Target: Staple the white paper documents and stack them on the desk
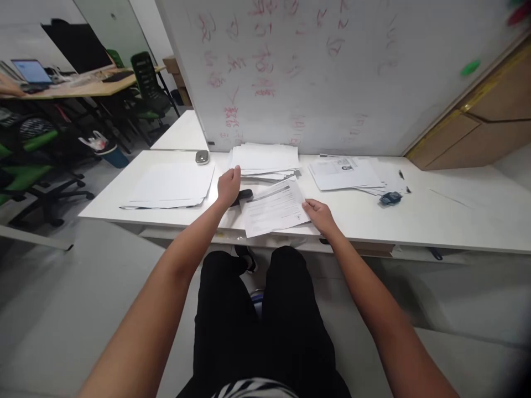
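Observation:
My left hand (228,187) rests closed on a black stapler (244,195) at the left edge of a printed sheet bundle (274,209) lying on the white table (415,215). My right hand (319,215) pinches that bundle's right edge near the table's front. Just behind the bundle sits a stack of white paper (265,160).
A pile of blank sheets (170,187) lies at the left, with a small grey object (202,157) behind it. Printed papers (348,173) and a small dark blue object (390,198) lie at the right. A whiteboard (332,72) with red writing stands behind. Desks and green chairs (145,83) are far left.

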The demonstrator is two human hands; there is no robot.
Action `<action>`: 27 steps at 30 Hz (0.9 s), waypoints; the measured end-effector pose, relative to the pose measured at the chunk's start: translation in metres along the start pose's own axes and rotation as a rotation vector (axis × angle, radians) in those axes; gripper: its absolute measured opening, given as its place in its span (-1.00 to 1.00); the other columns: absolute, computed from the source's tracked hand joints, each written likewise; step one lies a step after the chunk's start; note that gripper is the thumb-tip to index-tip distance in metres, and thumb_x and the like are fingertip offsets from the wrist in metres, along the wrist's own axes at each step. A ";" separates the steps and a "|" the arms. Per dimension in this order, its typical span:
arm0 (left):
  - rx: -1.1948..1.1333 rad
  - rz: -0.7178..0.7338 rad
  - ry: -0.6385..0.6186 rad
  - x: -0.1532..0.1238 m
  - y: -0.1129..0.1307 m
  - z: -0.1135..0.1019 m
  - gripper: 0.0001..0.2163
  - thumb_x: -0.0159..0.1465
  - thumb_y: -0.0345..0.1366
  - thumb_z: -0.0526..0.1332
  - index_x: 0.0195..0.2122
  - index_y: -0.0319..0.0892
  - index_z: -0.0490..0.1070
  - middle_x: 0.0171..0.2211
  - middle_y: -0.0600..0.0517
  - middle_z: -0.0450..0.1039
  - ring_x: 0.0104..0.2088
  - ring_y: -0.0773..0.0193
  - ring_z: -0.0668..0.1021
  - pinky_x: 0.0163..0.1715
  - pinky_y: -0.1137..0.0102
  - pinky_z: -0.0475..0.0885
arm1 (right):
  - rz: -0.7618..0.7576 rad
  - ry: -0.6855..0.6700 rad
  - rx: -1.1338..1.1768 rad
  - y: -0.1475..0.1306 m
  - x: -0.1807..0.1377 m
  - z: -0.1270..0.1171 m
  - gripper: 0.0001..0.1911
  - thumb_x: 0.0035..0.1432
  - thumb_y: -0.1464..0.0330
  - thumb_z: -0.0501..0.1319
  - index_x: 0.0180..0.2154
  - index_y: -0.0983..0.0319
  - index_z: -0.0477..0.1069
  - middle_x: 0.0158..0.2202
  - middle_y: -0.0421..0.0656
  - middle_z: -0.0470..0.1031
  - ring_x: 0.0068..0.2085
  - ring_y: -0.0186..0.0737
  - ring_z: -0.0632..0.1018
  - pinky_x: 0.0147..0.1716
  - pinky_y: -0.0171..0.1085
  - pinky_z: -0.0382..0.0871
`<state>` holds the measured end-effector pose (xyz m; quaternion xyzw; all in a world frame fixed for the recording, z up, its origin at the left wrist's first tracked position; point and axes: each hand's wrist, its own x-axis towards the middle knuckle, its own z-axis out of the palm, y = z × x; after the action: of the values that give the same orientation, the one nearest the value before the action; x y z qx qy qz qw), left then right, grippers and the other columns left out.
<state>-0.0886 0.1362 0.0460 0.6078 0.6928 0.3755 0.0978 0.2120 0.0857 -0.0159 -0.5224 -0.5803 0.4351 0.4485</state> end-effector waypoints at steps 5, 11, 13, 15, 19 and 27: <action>0.058 0.198 -0.161 -0.022 -0.028 -0.023 -0.43 0.43 0.02 -0.37 -0.34 -0.10 0.37 -0.32 -0.05 0.49 -0.24 0.16 0.50 -0.21 0.28 0.35 | -0.012 0.059 0.042 0.006 0.002 -0.003 -0.56 0.05 0.01 0.25 -0.21 0.22 0.55 -0.21 -0.10 0.63 -0.11 -0.03 0.58 -0.07 -0.12 0.44; 0.394 0.299 -0.235 -0.043 -0.067 -0.029 -0.64 0.36 0.03 -0.04 -0.23 -0.10 0.39 -0.21 -0.12 0.48 -0.13 0.02 0.45 -0.10 0.17 0.32 | -0.081 0.476 0.142 0.029 0.006 -0.012 -0.55 0.12 -0.02 0.16 -0.20 0.21 0.47 -0.25 -0.14 0.57 -0.16 -0.14 0.55 -0.11 -0.20 0.43; 0.427 0.279 -0.227 -0.044 -0.067 -0.027 -0.66 0.30 0.08 0.08 -0.25 -0.10 0.38 -0.25 -0.11 0.47 -0.14 0.00 0.44 -0.13 0.16 0.32 | -0.103 0.566 0.201 0.034 0.008 -0.012 -0.56 0.14 -0.02 0.13 -0.19 0.20 0.43 -0.25 -0.16 0.54 -0.17 -0.18 0.55 -0.12 -0.22 0.43; 0.428 0.276 -0.238 -0.043 -0.064 -0.026 -0.64 0.23 0.11 0.16 -0.25 -0.09 0.37 -0.26 -0.10 0.46 -0.17 0.00 0.44 -0.16 0.17 0.33 | -0.105 0.583 0.272 0.035 0.010 -0.011 -0.57 0.14 -0.02 0.13 -0.17 0.17 0.40 -0.24 -0.17 0.53 -0.17 -0.20 0.55 -0.12 -0.22 0.44; 0.436 0.239 -0.242 -0.041 -0.060 -0.025 -0.61 0.18 0.14 0.21 -0.26 -0.10 0.37 -0.28 -0.09 0.43 -0.18 0.01 0.43 -0.20 0.19 0.32 | -0.088 0.521 0.305 0.032 0.010 -0.010 -0.59 0.11 -0.03 0.17 -0.21 0.15 0.38 -0.24 -0.18 0.52 -0.16 -0.21 0.55 -0.07 -0.21 0.44; 0.401 0.207 -0.255 -0.043 -0.060 -0.023 -0.61 0.19 0.12 0.21 -0.23 -0.11 0.35 -0.24 -0.10 0.41 -0.15 0.02 0.40 -0.16 0.19 0.30 | -0.066 0.464 0.240 0.029 0.011 -0.011 -0.55 0.14 -0.08 0.17 -0.24 0.16 0.35 -0.24 -0.18 0.52 -0.15 -0.21 0.56 -0.06 -0.19 0.45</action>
<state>-0.1378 0.0888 0.0104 0.7251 0.6696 0.1588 0.0231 0.2282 0.0994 -0.0406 -0.5321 -0.4229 0.3545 0.6422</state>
